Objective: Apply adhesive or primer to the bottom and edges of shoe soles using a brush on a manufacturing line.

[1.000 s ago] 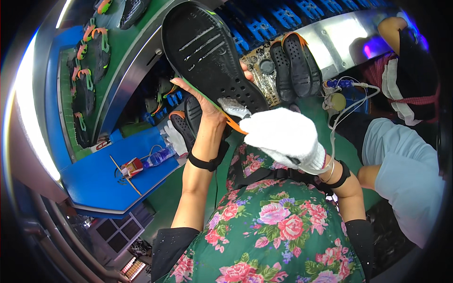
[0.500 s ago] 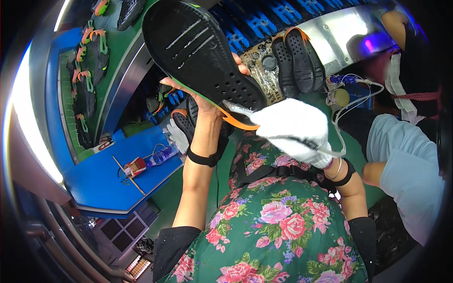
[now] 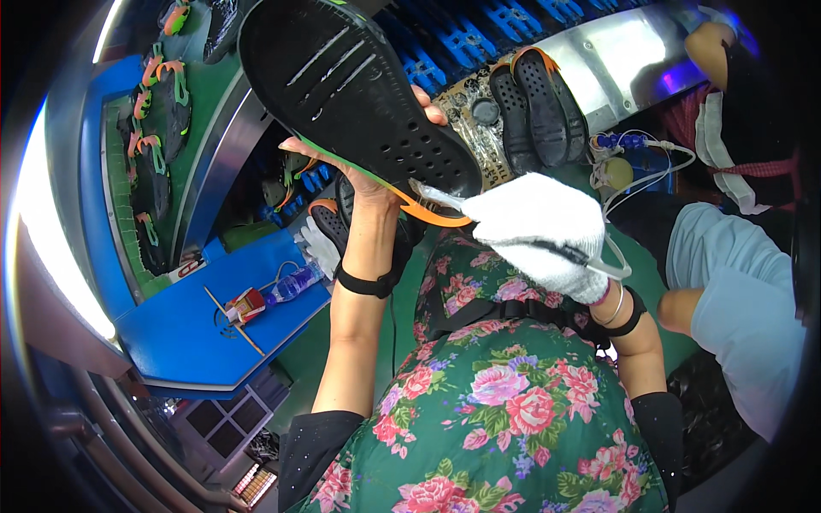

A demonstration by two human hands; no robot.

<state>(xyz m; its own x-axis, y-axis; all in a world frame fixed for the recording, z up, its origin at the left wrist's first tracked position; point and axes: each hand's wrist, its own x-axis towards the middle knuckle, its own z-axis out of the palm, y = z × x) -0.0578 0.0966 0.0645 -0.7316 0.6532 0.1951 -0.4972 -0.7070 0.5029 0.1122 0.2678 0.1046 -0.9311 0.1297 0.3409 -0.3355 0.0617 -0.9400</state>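
Note:
A large black shoe sole [image 3: 342,94] with an orange and green rim is tilted up in front of me. My bare left hand [image 3: 373,181] grips it from beneath, thumb at one edge and fingertips at the other. My right hand [image 3: 539,235], in a white knitted glove, is closed round a brush [image 3: 438,198] with pale bristles. The bristles touch the sole's heel end, at the edge beside a group of small holes. A white tube [image 3: 621,261] comes out of the back of the glove. Streaks of shiny wet-looking stuff lie in the sole's forefoot grooves.
Several black soles [image 3: 547,111] stand on a stained board [image 3: 475,115] beyond my hands. A blue table [image 3: 192,342] at left bears a bottle [image 3: 295,284] and a red box [image 3: 248,305]. Shoe parts lie on a green conveyor [image 3: 197,128]. Another person's leg [image 3: 735,291] is at right.
The sole in my left hand has shifted slightly left and down. My gloved right hand has moved a little right, and the brush stays against the heel-end edge.

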